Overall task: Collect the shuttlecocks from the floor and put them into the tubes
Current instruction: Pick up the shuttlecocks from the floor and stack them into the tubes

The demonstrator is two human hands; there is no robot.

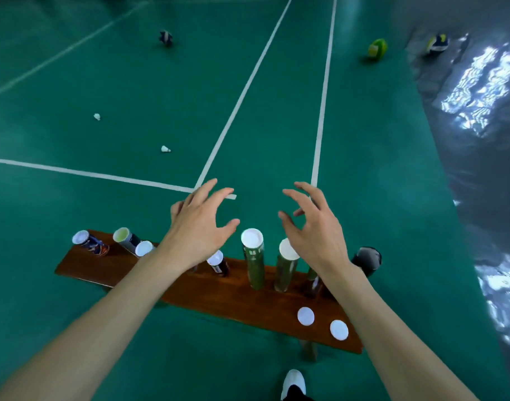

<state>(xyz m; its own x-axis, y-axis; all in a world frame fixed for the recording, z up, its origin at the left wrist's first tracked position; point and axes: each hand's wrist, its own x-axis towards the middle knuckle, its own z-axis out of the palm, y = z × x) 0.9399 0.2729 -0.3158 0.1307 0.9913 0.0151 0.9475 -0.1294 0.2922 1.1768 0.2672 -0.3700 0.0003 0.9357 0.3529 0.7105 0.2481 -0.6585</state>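
Two white shuttlecocks lie on the green court floor, one (165, 149) nearer and one (97, 116) farther left. Several tubes stand on a brown wooden bench (190, 296): a capped green tube (253, 256), a second capped green tube (285, 267) beside it, shorter capped tubes (88, 243) at the left, and a dark open tube (366, 260) at the right. My left hand (198, 224) hovers above the bench with fingers spread, holding nothing. My right hand (314, 227) hovers over the second green tube, fingers loosely curved and empty.
Two loose white caps (306, 316) (339, 329) lie on the bench's right end. Balls sit far off on the floor: a dark one (166, 38), a green-yellow one (378, 48), another (437, 43). A grey glossy floor (479, 140) borders the right. My white shoe (294, 382) shows below.
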